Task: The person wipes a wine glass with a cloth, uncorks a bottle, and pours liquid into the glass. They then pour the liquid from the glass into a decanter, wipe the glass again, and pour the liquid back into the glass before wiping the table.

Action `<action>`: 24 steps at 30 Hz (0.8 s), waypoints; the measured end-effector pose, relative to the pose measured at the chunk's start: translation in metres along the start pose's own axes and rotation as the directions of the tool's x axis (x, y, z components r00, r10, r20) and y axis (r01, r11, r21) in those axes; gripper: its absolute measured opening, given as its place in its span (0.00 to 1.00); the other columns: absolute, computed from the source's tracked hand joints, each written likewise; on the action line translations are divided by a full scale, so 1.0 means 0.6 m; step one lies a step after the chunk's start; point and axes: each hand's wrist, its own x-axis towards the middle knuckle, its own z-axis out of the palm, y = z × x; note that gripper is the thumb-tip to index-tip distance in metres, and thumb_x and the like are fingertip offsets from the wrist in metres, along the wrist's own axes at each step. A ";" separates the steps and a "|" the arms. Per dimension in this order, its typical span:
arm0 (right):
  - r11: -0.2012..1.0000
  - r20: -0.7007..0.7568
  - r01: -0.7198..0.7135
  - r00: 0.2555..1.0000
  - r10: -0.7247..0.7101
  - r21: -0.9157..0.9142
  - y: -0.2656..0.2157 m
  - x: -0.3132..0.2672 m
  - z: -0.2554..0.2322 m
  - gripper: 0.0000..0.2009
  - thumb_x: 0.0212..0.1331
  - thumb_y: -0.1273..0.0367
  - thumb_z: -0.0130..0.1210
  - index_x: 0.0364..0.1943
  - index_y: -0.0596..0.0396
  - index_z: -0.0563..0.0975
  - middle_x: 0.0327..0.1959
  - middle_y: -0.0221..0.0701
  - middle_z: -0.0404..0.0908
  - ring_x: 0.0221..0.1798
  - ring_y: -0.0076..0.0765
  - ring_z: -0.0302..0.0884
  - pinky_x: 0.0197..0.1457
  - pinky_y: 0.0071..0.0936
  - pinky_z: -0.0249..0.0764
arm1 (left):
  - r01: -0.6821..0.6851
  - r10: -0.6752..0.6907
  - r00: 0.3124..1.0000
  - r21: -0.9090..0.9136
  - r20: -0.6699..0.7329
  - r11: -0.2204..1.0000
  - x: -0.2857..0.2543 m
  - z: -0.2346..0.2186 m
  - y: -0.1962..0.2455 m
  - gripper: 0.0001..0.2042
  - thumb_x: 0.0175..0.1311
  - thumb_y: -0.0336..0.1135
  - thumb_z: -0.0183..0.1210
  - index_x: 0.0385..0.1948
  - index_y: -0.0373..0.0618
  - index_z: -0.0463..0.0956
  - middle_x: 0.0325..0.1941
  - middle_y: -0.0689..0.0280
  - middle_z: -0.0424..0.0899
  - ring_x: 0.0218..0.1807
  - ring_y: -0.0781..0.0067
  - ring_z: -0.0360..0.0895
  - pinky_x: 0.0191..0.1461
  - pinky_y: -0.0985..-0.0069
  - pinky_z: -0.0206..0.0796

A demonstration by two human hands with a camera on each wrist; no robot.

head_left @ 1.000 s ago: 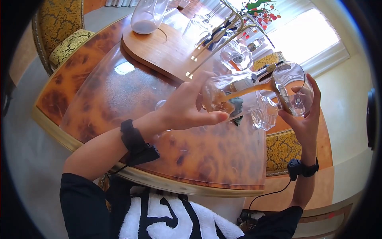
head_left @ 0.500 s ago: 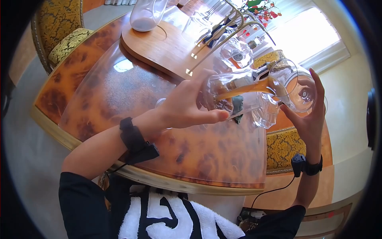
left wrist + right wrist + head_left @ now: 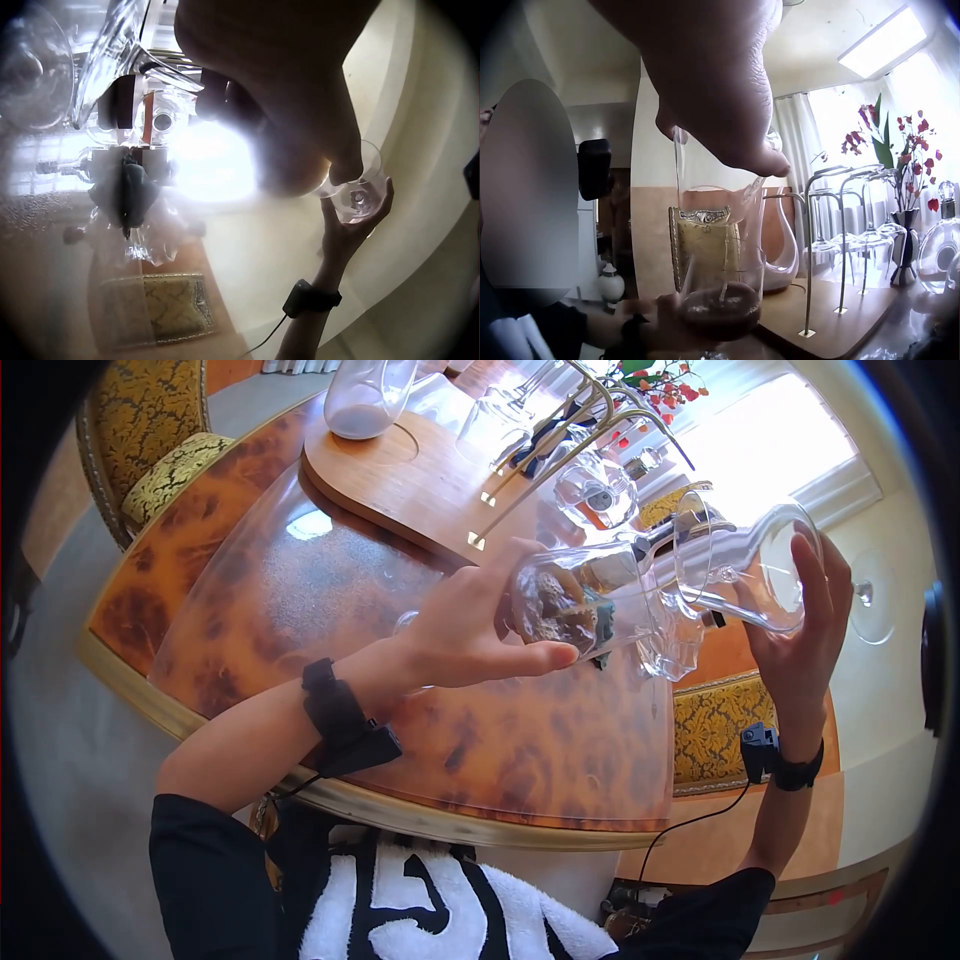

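Note:
My left hand (image 3: pixel 465 625) grips the bowl of a clear stemmed wine glass (image 3: pixel 560 610) with brown, bubbly liquid in it. Its thumb lies along the near side, while the other fingers are mostly hidden behind the glass. In the right wrist view, the dark liquid (image 3: pixel 720 311) fills the bottom of that bowl. My right hand (image 3: pixel 805 625) holds a second clear wine glass (image 3: pixel 785 570), tipped well over with its mouth toward the first one. The second glass looks nearly drained, and only a thin trickle (image 3: pixel 724 291) shows below it.
Behind the hands, a wooden board (image 3: pixel 390 470) bears a decanter (image 3: pixel 365 405) and a gold-coloured rack (image 3: pixel 540 475) with hanging stemware. Glass bottles (image 3: pixel 595 490) and red flowers (image 3: pixel 665 390) stand farther back. A transparent sheet covers the glossy table (image 3: pixel 460 745), and patterned chairs (image 3: pixel 725 725) surround it.
The brown stream between the glasses has dwindled to a trickle. My right hand has moved right and tilted its glass further. The left hand has stayed nearly still.

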 end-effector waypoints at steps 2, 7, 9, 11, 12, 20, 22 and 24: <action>0.986 -0.049 0.039 0.998 -0.047 -0.162 0.006 -0.006 0.001 0.39 0.44 0.73 0.76 0.67 0.50 0.72 0.62 0.41 0.76 0.63 0.46 0.74 0.63 0.42 0.73 | -0.008 0.009 1.000 0.020 -0.018 1.000 0.000 0.000 -0.001 0.41 0.50 0.61 0.72 0.58 0.37 0.68 0.35 0.58 0.86 0.32 0.68 0.84 0.34 0.75 0.73; 0.973 -0.057 -0.149 0.985 0.161 0.175 -0.022 -0.013 0.020 0.44 0.44 0.72 0.76 0.70 0.51 0.67 0.63 0.40 0.74 0.64 0.43 0.73 0.65 0.40 0.72 | -0.014 0.013 1.000 -0.059 -0.025 0.998 0.001 -0.002 0.006 0.40 0.52 0.57 0.73 0.60 0.38 0.67 0.37 0.60 0.86 0.30 0.73 0.80 0.32 0.78 0.70; 0.918 -0.026 -0.263 0.959 0.283 0.296 -0.031 -0.029 0.032 0.46 0.44 0.72 0.77 0.72 0.51 0.64 0.63 0.40 0.74 0.64 0.42 0.73 0.66 0.38 0.72 | -0.027 0.024 0.999 -0.092 -0.035 0.995 0.005 -0.003 0.010 0.40 0.52 0.55 0.73 0.60 0.38 0.67 0.38 0.61 0.86 0.30 0.76 0.79 0.32 0.79 0.68; 0.527 0.164 -0.512 0.805 0.570 0.678 -0.035 -0.044 0.046 0.52 0.44 0.72 0.76 0.76 0.52 0.56 0.64 0.41 0.73 0.65 0.39 0.72 0.66 0.36 0.73 | -0.072 0.066 0.996 -0.101 -0.063 0.992 0.006 -0.005 0.012 0.39 0.53 0.53 0.73 0.61 0.38 0.67 0.38 0.63 0.85 0.31 0.78 0.78 0.31 0.80 0.67; 0.469 0.176 -0.510 0.789 0.588 0.721 -0.034 -0.052 0.052 0.49 0.53 0.70 0.73 0.77 0.53 0.52 0.64 0.43 0.73 0.63 0.40 0.75 0.65 0.35 0.75 | -0.068 0.062 0.996 -0.099 -0.064 0.993 0.004 -0.007 0.012 0.39 0.53 0.53 0.73 0.61 0.38 0.67 0.38 0.63 0.85 0.31 0.78 0.78 0.31 0.80 0.67; -0.388 0.435 -0.218 0.616 0.656 0.895 -0.160 -0.166 0.189 0.43 0.65 0.57 0.64 0.76 0.53 0.50 0.59 0.47 0.75 0.59 0.43 0.79 0.58 0.45 0.82 | -0.119 0.106 0.980 -0.072 -0.166 0.990 0.016 -0.028 0.013 0.36 0.58 0.45 0.73 0.62 0.35 0.64 0.49 0.59 0.82 0.44 0.79 0.79 0.46 0.79 0.72; -0.412 0.478 -0.254 0.591 0.650 0.875 -0.202 -0.174 0.209 0.48 0.60 0.52 0.68 0.76 0.52 0.49 0.58 0.48 0.76 0.60 0.44 0.78 0.55 0.46 0.84 | -0.105 0.088 0.978 -0.084 -0.187 0.991 0.022 -0.033 0.012 0.35 0.58 0.45 0.73 0.61 0.34 0.64 0.49 0.59 0.82 0.45 0.78 0.80 0.48 0.78 0.73; -0.421 0.479 -0.244 0.583 0.656 0.874 -0.226 -0.173 0.221 0.50 0.57 0.50 0.69 0.76 0.52 0.49 0.58 0.48 0.76 0.61 0.45 0.78 0.55 0.46 0.84 | -0.091 0.069 0.976 -0.097 -0.204 0.991 0.024 -0.040 0.014 0.35 0.59 0.45 0.72 0.60 0.34 0.65 0.49 0.58 0.82 0.47 0.77 0.80 0.49 0.77 0.74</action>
